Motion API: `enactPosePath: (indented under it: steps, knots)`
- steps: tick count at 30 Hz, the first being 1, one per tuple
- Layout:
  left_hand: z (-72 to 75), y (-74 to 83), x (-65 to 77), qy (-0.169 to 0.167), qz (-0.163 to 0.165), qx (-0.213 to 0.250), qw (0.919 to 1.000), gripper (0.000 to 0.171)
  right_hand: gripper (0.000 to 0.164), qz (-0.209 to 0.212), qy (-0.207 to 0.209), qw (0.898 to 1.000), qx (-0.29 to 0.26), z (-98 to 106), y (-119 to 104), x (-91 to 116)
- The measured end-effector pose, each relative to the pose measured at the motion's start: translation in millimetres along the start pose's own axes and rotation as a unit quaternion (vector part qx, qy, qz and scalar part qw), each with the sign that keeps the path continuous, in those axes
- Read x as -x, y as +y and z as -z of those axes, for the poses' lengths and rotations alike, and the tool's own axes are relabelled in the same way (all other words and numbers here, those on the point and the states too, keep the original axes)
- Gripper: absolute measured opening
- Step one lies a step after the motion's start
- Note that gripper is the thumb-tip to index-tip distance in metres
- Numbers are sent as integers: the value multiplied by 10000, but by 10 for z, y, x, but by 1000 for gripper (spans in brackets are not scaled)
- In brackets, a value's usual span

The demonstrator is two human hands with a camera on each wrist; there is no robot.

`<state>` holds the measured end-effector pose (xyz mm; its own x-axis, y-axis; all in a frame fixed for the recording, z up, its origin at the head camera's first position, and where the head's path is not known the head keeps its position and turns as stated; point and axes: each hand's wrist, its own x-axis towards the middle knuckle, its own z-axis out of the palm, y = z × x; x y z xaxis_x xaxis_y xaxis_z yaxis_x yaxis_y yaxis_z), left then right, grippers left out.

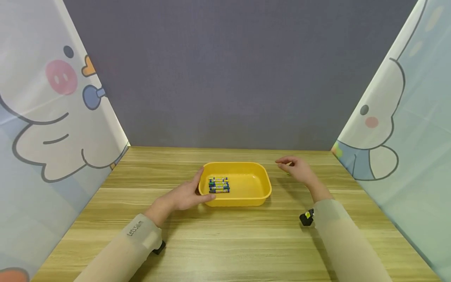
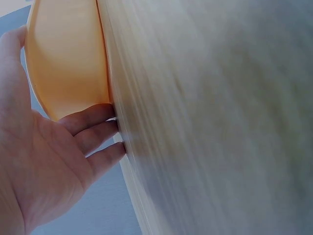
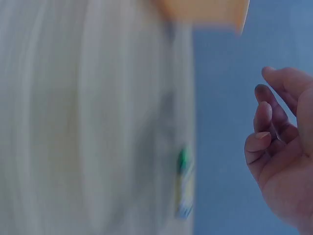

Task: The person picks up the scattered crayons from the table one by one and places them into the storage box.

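My left hand (image 1: 184, 194) holds the left end of a yellow plastic basin (image 1: 243, 201), thumb along the front rim and fingers against the left wall. In the left wrist view, fingertips of the left hand (image 2: 54, 142) reach down to the tabletop beside the basin wall (image 2: 68, 58). Several crayons (image 1: 219, 187) in yellow wrappers lie side by side at the basin's left. My right hand (image 1: 297, 170) hovers right of the basin, fingers loosely bent, nothing in them. Below the right hand (image 3: 286, 142), a green-tipped crayon (image 3: 185, 186) lies on the table, mostly hidden in the head view.
The wood-grain table (image 1: 225, 243) runs back to a dark grey panel (image 1: 225, 78). Cartoon-printed curtains hang on the left (image 1: 53, 117) and right (image 1: 405, 137). A black wrist device (image 1: 306, 217) sits beneath the right sleeve.
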<state>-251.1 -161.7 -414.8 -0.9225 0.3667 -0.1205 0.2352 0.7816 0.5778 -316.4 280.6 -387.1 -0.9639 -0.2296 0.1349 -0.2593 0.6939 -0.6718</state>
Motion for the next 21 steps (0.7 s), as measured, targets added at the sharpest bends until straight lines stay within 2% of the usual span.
enactPosePath:
  steps: [4, 8, 12, 21]
  knots:
    - [-1, -14, 7, -36, 43, -1, 10000, 129, 33, -164, 6, 9996, 224, 211, 354, 91]
    - [-2, -22, 11, -25, 74, -45, 10000, 128, 31, -257, -74, 9977, 615, 344, 569, 150]
    - [2, -9, 14, -30, 89, -74, 9999, 128, 28, -303, -113, 9955, 893, 409, 683, 184]
    - [12, 9, 25, -29, 61, -58, 10000, 129, 26, -360, -197, 9943, 981, 416, 770, 200]
